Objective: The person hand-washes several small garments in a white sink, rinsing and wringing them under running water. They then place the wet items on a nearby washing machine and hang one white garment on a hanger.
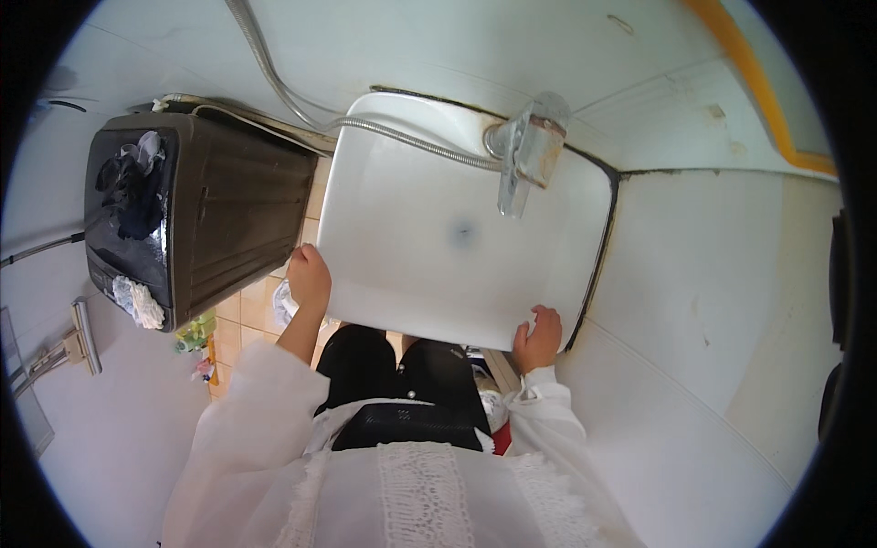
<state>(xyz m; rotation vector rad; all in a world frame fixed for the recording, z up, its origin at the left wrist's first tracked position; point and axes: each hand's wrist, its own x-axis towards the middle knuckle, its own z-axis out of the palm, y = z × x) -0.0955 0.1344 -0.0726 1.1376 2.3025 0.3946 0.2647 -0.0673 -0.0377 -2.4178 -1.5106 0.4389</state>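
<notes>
A white ceramic washbasin (411,274) lies before me, its dark drain (465,233) near the middle. My left hand (310,275) is beside the basin's left edge, fingers curled; whether it grips the edge is hidden. At the front right, my right hand (539,338) rests over the rim, thumb and fingers apart and nothing held in them. Above the back right part stands a chrome faucet (538,154) with stains on its body. A metal shower hose (411,140) runs from it across the basin's back and up the wall.
On the left stands a dark washing machine (240,219) with dark clothes (130,195) and a white bunched cloth (142,303) on top. A squeegee (83,337) is at the left wall. Green bottles (197,332) stand on the tiled floor (253,301). A tiled wall (685,274) borders the basin's right.
</notes>
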